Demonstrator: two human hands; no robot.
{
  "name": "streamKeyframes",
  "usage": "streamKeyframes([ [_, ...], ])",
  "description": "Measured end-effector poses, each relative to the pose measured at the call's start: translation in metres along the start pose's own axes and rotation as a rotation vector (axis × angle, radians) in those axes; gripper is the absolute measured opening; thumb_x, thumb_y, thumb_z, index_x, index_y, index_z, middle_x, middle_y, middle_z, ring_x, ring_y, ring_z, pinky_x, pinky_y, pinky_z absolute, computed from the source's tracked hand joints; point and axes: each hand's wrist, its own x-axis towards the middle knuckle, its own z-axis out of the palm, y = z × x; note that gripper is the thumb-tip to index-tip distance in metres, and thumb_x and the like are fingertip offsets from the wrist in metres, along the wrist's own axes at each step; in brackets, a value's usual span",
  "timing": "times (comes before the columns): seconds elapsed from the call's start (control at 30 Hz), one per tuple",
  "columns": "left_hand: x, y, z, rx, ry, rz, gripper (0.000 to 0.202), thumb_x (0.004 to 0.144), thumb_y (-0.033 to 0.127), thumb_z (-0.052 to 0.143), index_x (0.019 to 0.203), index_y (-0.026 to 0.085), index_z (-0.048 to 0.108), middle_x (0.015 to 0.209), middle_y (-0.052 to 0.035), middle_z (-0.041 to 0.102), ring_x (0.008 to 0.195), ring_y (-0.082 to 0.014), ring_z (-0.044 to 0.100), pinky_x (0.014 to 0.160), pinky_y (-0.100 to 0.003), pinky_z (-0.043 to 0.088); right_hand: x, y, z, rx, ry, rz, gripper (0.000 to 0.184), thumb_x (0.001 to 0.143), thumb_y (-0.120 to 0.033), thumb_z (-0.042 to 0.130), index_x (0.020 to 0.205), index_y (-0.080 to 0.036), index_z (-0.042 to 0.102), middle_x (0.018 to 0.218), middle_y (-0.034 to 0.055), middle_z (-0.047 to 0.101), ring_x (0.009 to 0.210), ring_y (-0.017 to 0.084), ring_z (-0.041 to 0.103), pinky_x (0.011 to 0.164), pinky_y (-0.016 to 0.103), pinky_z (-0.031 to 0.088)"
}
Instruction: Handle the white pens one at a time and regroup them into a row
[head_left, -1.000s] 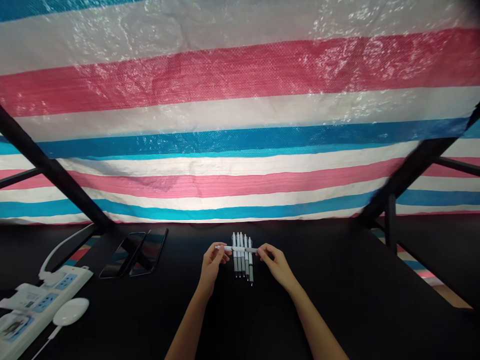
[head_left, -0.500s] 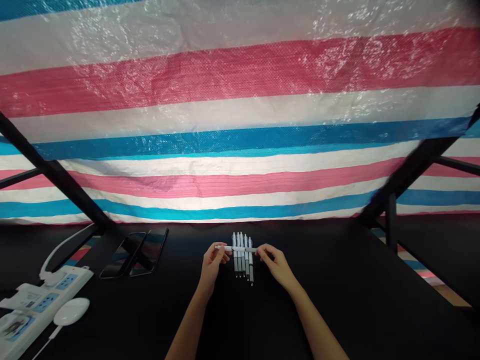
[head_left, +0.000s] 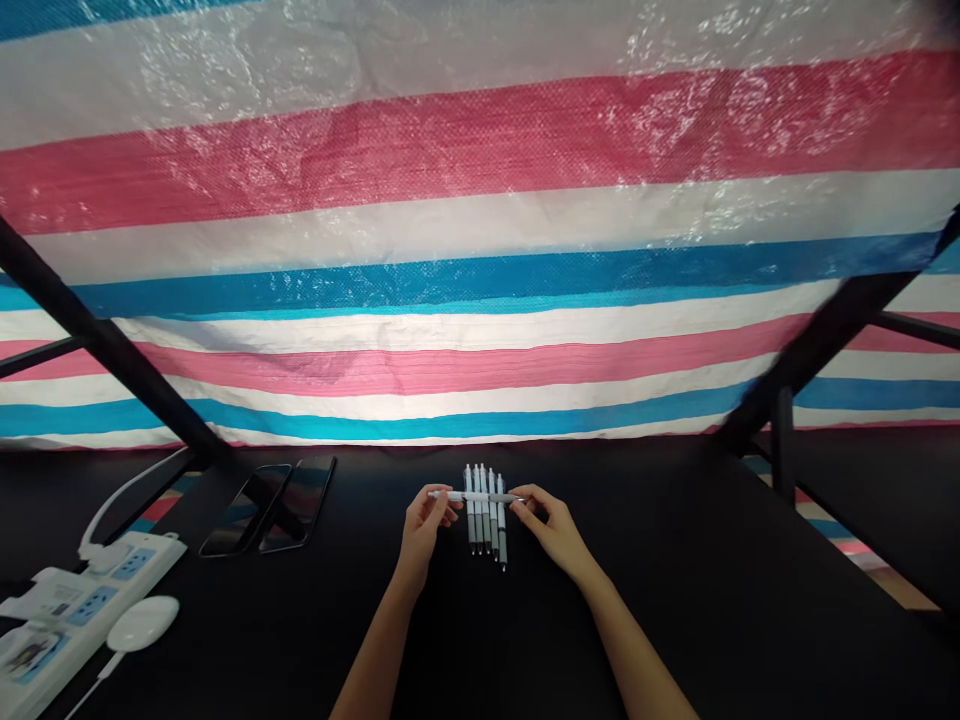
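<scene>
A white pen [head_left: 474,496] is held crosswise just above a row of several white and grey pens [head_left: 485,520] lying side by side on the black table [head_left: 675,600]. My left hand [head_left: 424,525] pinches the pen's left end between thumb and fingers. My right hand [head_left: 551,525] pinches its right end the same way. Both forearms reach in from the bottom of the view.
Two dark phones [head_left: 274,505] lie at the left of the table. A white power strip [head_left: 71,610] with a cable and a white mouse [head_left: 141,623] sit at the far left. A striped red, white and blue tarp [head_left: 480,250] hangs behind, crossed by black frame bars [head_left: 112,350].
The pen and both hands have barely shifted; the right hand's fingers have edged slightly upward along the pen's end.
</scene>
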Motion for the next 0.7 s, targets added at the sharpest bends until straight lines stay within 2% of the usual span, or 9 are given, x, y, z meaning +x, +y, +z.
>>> streamKeyframes([
  [0.07, 0.0005, -0.0013, -0.0006, 0.001, 0.002, -0.002, 0.036, 0.074, 0.05, 0.06, 0.085, 0.015, 0.061, 0.068, -0.0036, 0.066, 0.057, -0.0115, 0.056, 0.054, -0.023, 0.042, 0.0002, 0.0012, 0.0, -0.005, 0.002, -0.006, 0.024, 0.084, -0.04, 0.052, 0.093, -0.02, 0.063, 0.067, -0.0008, 0.053, 0.062, 0.014, 0.048, 0.059, 0.025, 0.038],
  [0.27, 0.0005, -0.0033, -0.0013, 0.007, -0.022, 0.0, 0.035, 0.075, 0.049, 0.059, 0.086, 0.015, 0.061, 0.068, -0.0031, 0.065, 0.058, -0.0117, 0.055, 0.055, -0.023, 0.042, 0.0004, -0.0021, -0.0001, -0.003, -0.021, -0.011, 0.031, 0.088, -0.041, 0.045, 0.071, -0.018, 0.059, 0.067, 0.0004, 0.054, 0.061, 0.014, 0.048, 0.055, 0.024, 0.037],
  [0.47, -0.0002, 0.0014, 0.0, 0.009, 0.007, -0.004, 0.036, 0.074, 0.049, 0.06, 0.085, 0.015, 0.062, 0.068, -0.004, 0.066, 0.057, -0.0124, 0.056, 0.055, -0.023, 0.042, 0.0001, -0.002, -0.0006, -0.008, 0.006, -0.005, 0.024, 0.084, -0.04, 0.053, 0.09, -0.019, 0.063, 0.068, -0.0001, 0.055, 0.062, 0.014, 0.048, 0.059, 0.025, 0.039],
  [0.63, -0.0002, 0.0022, 0.0011, 0.0, 0.002, -0.005, 0.037, 0.072, 0.05, 0.061, 0.083, 0.015, 0.062, 0.066, -0.0038, 0.066, 0.056, -0.0125, 0.056, 0.054, -0.023, 0.042, -0.0005, -0.003, -0.0006, -0.01, -0.016, -0.006, 0.029, 0.086, -0.04, 0.048, 0.073, -0.018, 0.06, 0.065, -0.0002, 0.052, 0.061, 0.014, 0.046, 0.055, 0.025, 0.036],
  [0.7, -0.0004, 0.0023, 0.0015, 0.001, 0.003, -0.003, 0.037, 0.072, 0.05, 0.061, 0.083, 0.015, 0.062, 0.066, -0.0039, 0.066, 0.056, -0.0123, 0.056, 0.054, -0.023, 0.042, -0.0004, -0.0039, -0.0007, -0.007, -0.014, -0.009, 0.03, 0.087, -0.042, 0.047, 0.074, -0.018, 0.06, 0.066, 0.0003, 0.053, 0.062, 0.014, 0.047, 0.055, 0.025, 0.036],
])
